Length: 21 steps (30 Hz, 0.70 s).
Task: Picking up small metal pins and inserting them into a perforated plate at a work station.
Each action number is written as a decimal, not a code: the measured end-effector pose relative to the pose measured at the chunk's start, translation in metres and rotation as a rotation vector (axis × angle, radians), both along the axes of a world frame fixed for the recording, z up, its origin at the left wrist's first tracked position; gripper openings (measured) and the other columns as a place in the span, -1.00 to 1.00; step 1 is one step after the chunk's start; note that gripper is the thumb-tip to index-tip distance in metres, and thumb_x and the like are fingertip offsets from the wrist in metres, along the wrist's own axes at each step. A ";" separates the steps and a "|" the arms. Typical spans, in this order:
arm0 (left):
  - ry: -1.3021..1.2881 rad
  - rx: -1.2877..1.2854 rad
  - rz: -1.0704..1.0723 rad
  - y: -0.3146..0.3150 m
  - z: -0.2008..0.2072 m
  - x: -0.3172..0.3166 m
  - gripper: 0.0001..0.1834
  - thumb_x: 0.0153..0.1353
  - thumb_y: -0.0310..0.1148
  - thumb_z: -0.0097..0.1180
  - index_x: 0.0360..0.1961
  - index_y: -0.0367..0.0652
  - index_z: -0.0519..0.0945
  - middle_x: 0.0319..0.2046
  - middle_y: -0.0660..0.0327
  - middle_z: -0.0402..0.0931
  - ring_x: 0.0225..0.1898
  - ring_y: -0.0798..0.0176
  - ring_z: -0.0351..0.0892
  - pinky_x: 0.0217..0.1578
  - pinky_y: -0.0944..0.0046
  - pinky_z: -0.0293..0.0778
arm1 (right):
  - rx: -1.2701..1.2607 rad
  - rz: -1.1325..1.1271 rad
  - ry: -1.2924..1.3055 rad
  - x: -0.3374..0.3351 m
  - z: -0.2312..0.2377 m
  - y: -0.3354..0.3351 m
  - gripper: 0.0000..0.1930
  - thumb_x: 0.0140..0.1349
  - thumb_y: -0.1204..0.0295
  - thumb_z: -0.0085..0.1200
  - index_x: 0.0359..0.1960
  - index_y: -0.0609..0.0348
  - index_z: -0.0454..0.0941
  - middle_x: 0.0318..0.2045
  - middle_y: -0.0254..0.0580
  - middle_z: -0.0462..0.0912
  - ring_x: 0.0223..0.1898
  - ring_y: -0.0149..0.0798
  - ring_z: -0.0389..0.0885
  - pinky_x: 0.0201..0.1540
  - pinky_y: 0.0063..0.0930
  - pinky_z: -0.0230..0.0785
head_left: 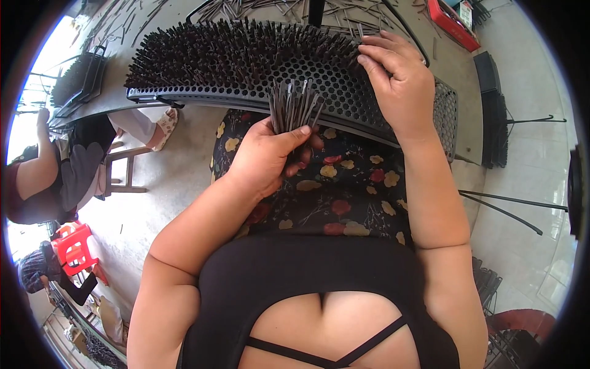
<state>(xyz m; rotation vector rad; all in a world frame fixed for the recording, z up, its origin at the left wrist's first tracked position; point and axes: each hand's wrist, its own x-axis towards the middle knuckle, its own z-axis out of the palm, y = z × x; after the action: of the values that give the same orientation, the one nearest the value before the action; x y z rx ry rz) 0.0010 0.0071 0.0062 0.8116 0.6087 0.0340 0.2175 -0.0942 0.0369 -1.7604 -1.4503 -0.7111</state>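
Observation:
A long black board [344, 92] punched with rows of round holes lies across in front of my lap. Thin dark strips [215, 52] stand upright in its holes, packed densely on the left and along the far side; bare holes show toward the near right. My left hand [261, 154] is closed round a bundle of the same thin, flat strips [292, 109], their ends pointing up at the board's near edge. Over the board's right part, my right hand [399, 74] pinches at the far rows, a thin strip at its fingertips. Its fingers partly hide that strip.
Loose strips [270, 9] lie scattered beyond the board, near a red box [453, 23]. At left, another person [74, 166] sits on a wooden stool [126, 172] by a similar board [77, 80]. A red plastic chair [77, 249] stands behind; black racks [493, 117] stand right.

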 end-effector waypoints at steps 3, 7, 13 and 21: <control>-0.001 0.077 0.037 -0.004 -0.001 0.001 -0.87 0.32 -0.42 0.10 -0.16 -0.21 0.55 -0.38 0.20 0.62 -0.53 0.43 0.46 -0.64 0.47 0.28 | -0.021 -0.020 0.174 -0.016 0.003 -0.008 -0.85 0.11 0.53 0.29 -0.25 0.17 0.69 -0.34 -0.18 0.72 -0.39 -0.31 0.69 -0.32 -0.55 0.51; -0.106 0.094 0.036 -0.009 0.002 0.000 -0.86 0.31 -0.43 0.12 -0.14 -0.20 0.56 -0.38 0.20 0.63 -0.52 0.45 0.50 -0.64 0.51 0.28 | -0.109 0.232 1.152 -0.064 0.011 -0.016 -0.65 0.10 0.53 0.32 -0.04 0.19 0.59 -0.35 -0.21 0.71 -0.35 -0.46 0.64 -0.33 -0.60 0.49; -0.134 0.038 0.027 -0.012 0.013 0.001 -0.82 0.29 -0.45 0.17 -0.09 -0.20 0.58 -0.34 0.16 0.67 -0.48 0.45 0.57 -0.67 0.53 0.26 | -0.124 0.339 1.434 -0.064 0.014 -0.025 -0.74 0.15 0.60 0.25 -0.12 0.25 0.54 -0.39 -0.27 0.68 -0.36 -0.52 0.61 -0.32 -0.67 0.47; 0.005 0.097 -0.049 -0.005 0.010 0.006 -0.85 0.25 -0.50 0.18 -0.16 -0.25 0.56 -0.36 0.13 0.63 -0.52 0.40 0.54 -0.70 0.49 0.28 | 0.258 0.307 1.246 -0.028 0.012 -0.038 -0.79 0.20 0.68 0.18 -0.15 0.28 0.49 -0.28 -0.09 0.71 -0.29 -0.37 0.69 -0.32 -0.56 0.60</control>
<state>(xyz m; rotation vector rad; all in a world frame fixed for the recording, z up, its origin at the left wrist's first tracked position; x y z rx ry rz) 0.0074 0.0021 0.0164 0.9203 0.5953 0.0168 0.1895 -0.1323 0.0487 -1.2708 -0.6572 0.3561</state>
